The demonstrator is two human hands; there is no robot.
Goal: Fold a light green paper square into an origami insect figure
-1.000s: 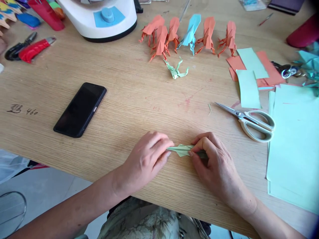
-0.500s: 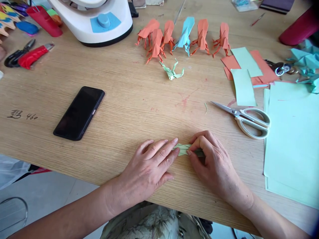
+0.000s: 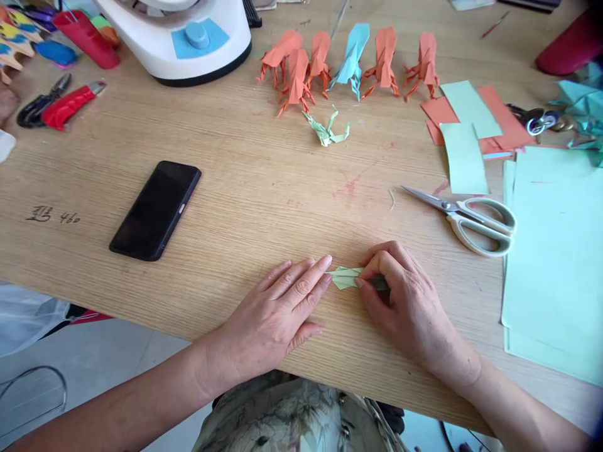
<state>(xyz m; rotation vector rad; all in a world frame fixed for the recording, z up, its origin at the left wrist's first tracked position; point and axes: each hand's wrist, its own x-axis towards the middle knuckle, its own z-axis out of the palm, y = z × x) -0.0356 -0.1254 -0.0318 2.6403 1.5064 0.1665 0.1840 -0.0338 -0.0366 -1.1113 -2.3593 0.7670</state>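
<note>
A small folded piece of pale green paper lies flat on the wooden table near its front edge. My left hand rests flat on the table with its fingers stretched out, the fingertips pressing the paper's left tip. My right hand curls over the paper's right end, pinching it between thumb and fingers. Most of the paper's right half is hidden under that hand.
White-handled scissors lie to the right, beside a stack of pale green sheets. A black phone lies at the left. Orange and blue origami figures, a small green one, paper strips and a white appliance stand further back.
My left hand has opened from a curled pinch to flat, stretched fingers pressing on the paper's left end. The right hand has kept its hold. The view has shifted slightly.
</note>
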